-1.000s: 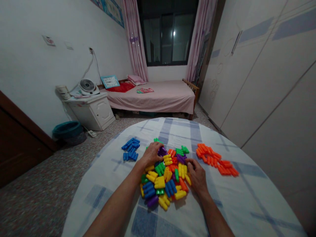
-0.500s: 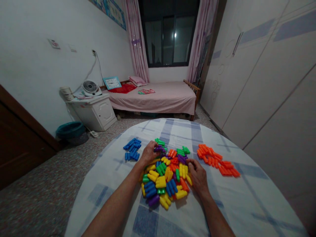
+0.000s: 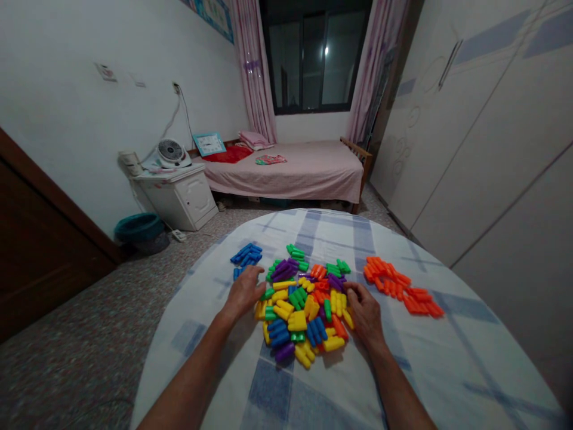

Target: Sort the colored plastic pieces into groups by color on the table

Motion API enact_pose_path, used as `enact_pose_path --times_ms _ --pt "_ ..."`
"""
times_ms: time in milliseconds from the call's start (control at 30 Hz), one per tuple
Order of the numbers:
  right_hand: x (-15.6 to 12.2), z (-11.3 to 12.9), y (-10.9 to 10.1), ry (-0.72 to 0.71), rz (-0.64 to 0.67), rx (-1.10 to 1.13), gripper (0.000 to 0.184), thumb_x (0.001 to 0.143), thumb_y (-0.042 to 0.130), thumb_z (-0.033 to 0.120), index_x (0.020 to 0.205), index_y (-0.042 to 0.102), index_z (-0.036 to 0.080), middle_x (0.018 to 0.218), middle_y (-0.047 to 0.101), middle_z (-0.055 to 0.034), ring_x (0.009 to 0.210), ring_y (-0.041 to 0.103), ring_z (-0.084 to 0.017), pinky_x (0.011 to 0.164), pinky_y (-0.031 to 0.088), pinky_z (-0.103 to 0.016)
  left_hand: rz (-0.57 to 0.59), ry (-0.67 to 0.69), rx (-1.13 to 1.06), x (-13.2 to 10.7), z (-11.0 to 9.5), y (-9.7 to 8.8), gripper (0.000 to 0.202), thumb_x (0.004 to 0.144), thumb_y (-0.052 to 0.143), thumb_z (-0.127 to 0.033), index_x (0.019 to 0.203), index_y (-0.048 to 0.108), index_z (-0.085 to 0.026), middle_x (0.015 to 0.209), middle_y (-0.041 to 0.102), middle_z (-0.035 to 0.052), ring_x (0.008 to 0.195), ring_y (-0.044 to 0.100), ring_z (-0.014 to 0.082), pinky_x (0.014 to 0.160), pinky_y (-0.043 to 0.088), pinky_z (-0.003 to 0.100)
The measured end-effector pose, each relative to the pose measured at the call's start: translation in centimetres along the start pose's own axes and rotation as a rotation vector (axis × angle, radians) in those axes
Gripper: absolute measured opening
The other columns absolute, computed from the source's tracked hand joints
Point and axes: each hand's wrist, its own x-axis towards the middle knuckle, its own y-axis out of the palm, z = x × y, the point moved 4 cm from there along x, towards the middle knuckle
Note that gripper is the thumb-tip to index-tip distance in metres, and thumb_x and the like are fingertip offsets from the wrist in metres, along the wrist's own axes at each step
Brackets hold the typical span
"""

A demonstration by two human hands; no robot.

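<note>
A mixed pile of plastic toy pieces shaped like joined fingers lies on the table, with yellow (image 3: 297, 321), blue (image 3: 317, 330), green (image 3: 298, 297), orange (image 3: 319, 272) and purple (image 3: 284, 270) ones. My left hand (image 3: 244, 294) is at the pile's left edge, fingers apart and nothing seen in them, just in front of the blue group (image 3: 247, 253). My right hand (image 3: 366, 312) rests against the pile's right edge. Its fingers are bent close to a purple piece (image 3: 335, 281) and yellow ones; whether it holds anything is hidden.
Orange pieces (image 3: 387, 278) lie grouped on the right of the checked tablecloth (image 3: 273, 388). Green pieces (image 3: 296, 253) sit at the pile's far side. Beyond the table are a bed (image 3: 290, 176), a white cabinet (image 3: 192, 200), a bin (image 3: 141, 233) and a wardrobe (image 3: 487, 143).
My left hand has moved left and nearer, away from the purple pieces, and its fingers have opened. Purple pieces now lie together at the pile's far left. My right hand stays at the right edge.
</note>
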Motion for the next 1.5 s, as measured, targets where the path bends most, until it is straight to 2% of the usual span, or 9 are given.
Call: enact_pose_path --times_ms 167,367,567,700,800,900,1167,1333,1500 --pt "-0.2 0.5 -0.1 -0.013 -0.001 -0.013 0.031 0.079 0.041 0.039 0.090 0.063 0.020 0.092 0.066 -0.0038 0.084 0.059 -0.019 0.074 0.043 -0.029 0.205 0.030 -0.028 -2.8 -0.5 0.3 0.037 0.079 0.054 -0.035 0.111 0.058 -0.018 0.101 0.060 0.0061 0.090 0.058 0.0191 0.078 0.046 0.031" --pt "-0.1 0.3 -0.1 -0.023 0.003 -0.005 0.032 0.079 0.040 0.039 0.090 0.063 0.019 0.091 0.066 -0.0052 0.085 0.059 -0.020 0.076 0.044 -0.031 0.096 -0.034 -0.055 -2.3 -1.6 1.3 0.026 0.076 0.055 -0.026 0.100 0.063 -0.019 0.094 0.064 0.0044 0.085 0.059 0.0184 0.078 0.046 0.031" --pt "0.0 0.0 -0.1 -0.021 0.004 -0.008 0.033 0.079 0.041 0.040 0.092 0.063 0.019 0.092 0.066 -0.0057 0.086 0.059 -0.021 0.077 0.044 -0.032 -0.087 0.010 -0.023 0.1 -1.7 1.2 0.037 0.077 0.048 -0.015 0.113 0.058 -0.017 0.108 0.061 0.0086 0.097 0.058 0.0196 0.090 0.046 0.034" --pt "0.1 -0.1 0.0 -0.017 0.005 -0.010 0.033 0.078 0.041 0.040 0.091 0.063 0.019 0.091 0.067 -0.0054 0.085 0.060 -0.021 0.076 0.044 -0.031 0.038 0.063 0.079 2.4 -1.4 2.2 0.048 0.073 0.044 -0.006 0.119 0.057 -0.015 0.128 0.053 0.0119 0.123 0.046 0.0226 0.106 0.033 0.037" --pt "0.1 -0.1 0.0 -0.025 0.001 -0.004 0.033 0.078 0.041 0.040 0.091 0.063 0.019 0.091 0.067 -0.0057 0.084 0.060 -0.021 0.075 0.044 -0.031 0.256 0.130 0.056 3.7 -1.1 2.8 0.069 0.061 0.047 0.000 0.127 0.051 -0.018 0.141 0.041 0.0107 0.132 0.035 0.0236 0.109 0.029 0.036" --pt "0.1 -0.2 0.0 -0.018 -0.001 0.000 0.034 0.078 0.041 0.040 0.091 0.064 0.019 0.091 0.067 -0.0061 0.084 0.060 -0.021 0.074 0.044 -0.031 0.391 0.168 0.003 4.8 -1.0 2.8 0.074 0.055 0.054 -0.002 0.126 0.052 -0.023 0.138 0.046 0.0088 0.128 0.041 0.0257 0.106 0.033 0.035" --pt "-0.1 0.3 -0.1 -0.023 -0.009 -0.005 0.034 0.078 0.040 0.039 0.090 0.064 0.019 0.089 0.068 -0.0056 0.082 0.061 -0.021 0.072 0.044 -0.030 0.376 0.187 0.147 6.7 -1.9 2.9 0.068 0.053 0.067 -0.022 0.120 0.057 -0.021 0.107 0.057 0.0099 0.101 0.055 0.0277 0.089 0.043 0.033" --pt "-0.1 0.5 -0.2 -0.034 -0.008 -0.007 0.034 0.078 0.040 0.039 0.090 0.064 0.019 0.090 0.068 -0.0058 0.083 0.061 -0.021 0.073 0.045 -0.030 0.371 0.164 0.153 6.9 -2.3 2.9 0.071 0.050 0.069 -0.024 0.119 0.057 -0.023 0.099 0.056 0.0064 0.093 0.057 0.0255 0.083 0.044 0.030" --pt "-0.1 0.5 -0.2 -0.026 0.003 -0.018 0.033 0.079 0.039 0.038 0.090 0.063 0.019 0.091 0.067 -0.0061 0.083 0.060 -0.021 0.074 0.044 -0.031 0.344 0.155 0.133 6.5 -2.2 3.0 0.058 0.059 0.063 -0.026 0.117 0.059 -0.022 0.096 0.057 0.0072 0.091 0.057 0.0254 0.080 0.044 0.031"
